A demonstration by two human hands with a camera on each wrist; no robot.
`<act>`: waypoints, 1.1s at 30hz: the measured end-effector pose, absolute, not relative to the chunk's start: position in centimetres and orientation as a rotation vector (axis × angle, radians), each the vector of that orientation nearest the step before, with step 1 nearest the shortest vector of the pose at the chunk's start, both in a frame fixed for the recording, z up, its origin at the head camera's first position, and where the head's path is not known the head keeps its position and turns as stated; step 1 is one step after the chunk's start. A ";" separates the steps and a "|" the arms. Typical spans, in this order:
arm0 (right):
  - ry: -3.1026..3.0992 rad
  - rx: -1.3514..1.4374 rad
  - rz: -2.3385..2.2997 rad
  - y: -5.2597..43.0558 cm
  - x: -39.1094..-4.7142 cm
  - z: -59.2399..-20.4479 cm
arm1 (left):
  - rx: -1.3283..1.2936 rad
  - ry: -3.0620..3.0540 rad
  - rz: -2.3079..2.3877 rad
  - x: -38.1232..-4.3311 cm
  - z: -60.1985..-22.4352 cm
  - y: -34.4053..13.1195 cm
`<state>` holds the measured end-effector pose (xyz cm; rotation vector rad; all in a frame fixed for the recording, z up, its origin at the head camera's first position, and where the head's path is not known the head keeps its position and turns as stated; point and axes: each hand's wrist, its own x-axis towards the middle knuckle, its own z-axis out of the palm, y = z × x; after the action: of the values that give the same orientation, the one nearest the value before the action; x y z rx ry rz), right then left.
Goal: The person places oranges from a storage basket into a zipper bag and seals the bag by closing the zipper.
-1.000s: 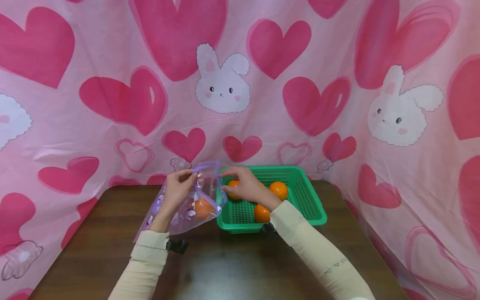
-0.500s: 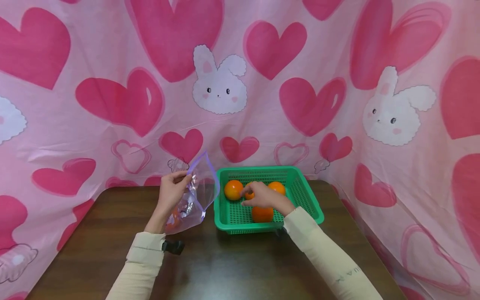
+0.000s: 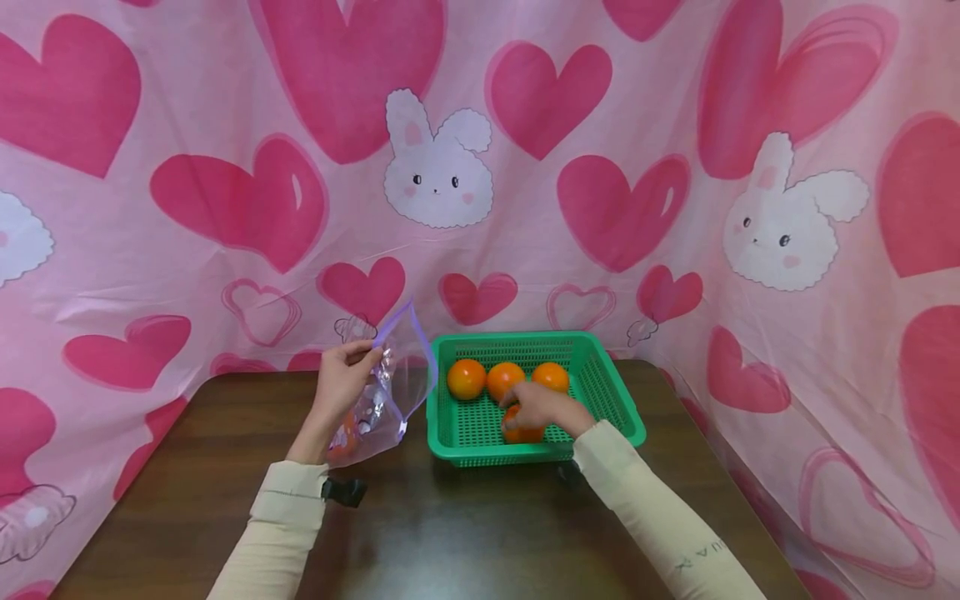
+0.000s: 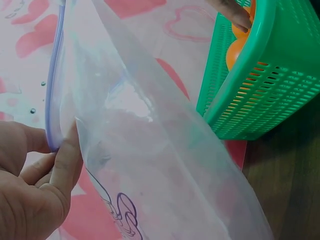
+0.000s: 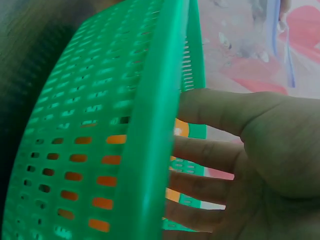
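Observation:
My left hand point(image 3: 347, 382) pinches the purple-edged rim of a clear zip bag point(image 3: 405, 375), as the left wrist view also shows. The bag's mouth gapes toward the basket, and an orange point(image 3: 343, 442) shows through its lower part. Inside the green basket point(image 3: 444, 452) my right hand point(image 3: 543, 404) is over the front orange point(image 3: 522, 427), fingers spread and only slightly bent. How firmly they touch it is hidden by the basket rim in the right wrist view. Behind it lie three more oranges: a left one point(image 3: 467, 379), a middle one point(image 3: 506, 382) and a right one point(image 3: 551, 377).
The basket stands toward the back of a dark wooden table point(image 3: 442, 533), its left rim close to the bag's mouth. A pink cloth point(image 3: 525, 233) with hearts and rabbits hangs behind and at both sides.
My right hand has left the bag's rim, crossed right into the basket and come down over the front orange. The left hand has shifted slightly left, with the bag's mouth wider.

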<state>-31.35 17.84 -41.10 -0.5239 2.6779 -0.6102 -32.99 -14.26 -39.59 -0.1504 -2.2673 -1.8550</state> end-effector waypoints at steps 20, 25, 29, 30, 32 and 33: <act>2.706 -0.426 -0.480 19.1 -31.6 -42.8 | -0.147 -2.305 -1.845 -33.0 -39.8 -14.5; 2.691 -0.426 -0.473 19.3 -31.6 -43.2 | -0.163 -2.304 -1.845 -32.7 -39.7 -14.7; 2.688 -0.424 -0.464 19.4 -31.6 -43.3 | -0.162 -2.292 -1.847 -32.7 -39.7 -14.7; 2.687 -0.422 -0.461 19.4 -31.6 -43.4 | -0.158 -2.291 -1.847 -32.7 -39.7 -14.7; 2.685 -0.419 -0.454 19.5 -31.5 -43.4 | -0.160 -2.292 -1.844 -32.7 -39.6 -14.7; 2.685 -0.416 -0.453 19.5 -31.5 -43.5 | -0.158 -2.293 -1.844 -32.7 -39.6 -14.6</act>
<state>-31.52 19.51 -43.47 -0.4164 2.6845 -0.4525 -32.70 -14.61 -39.62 -0.1584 -2.2928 -1.8440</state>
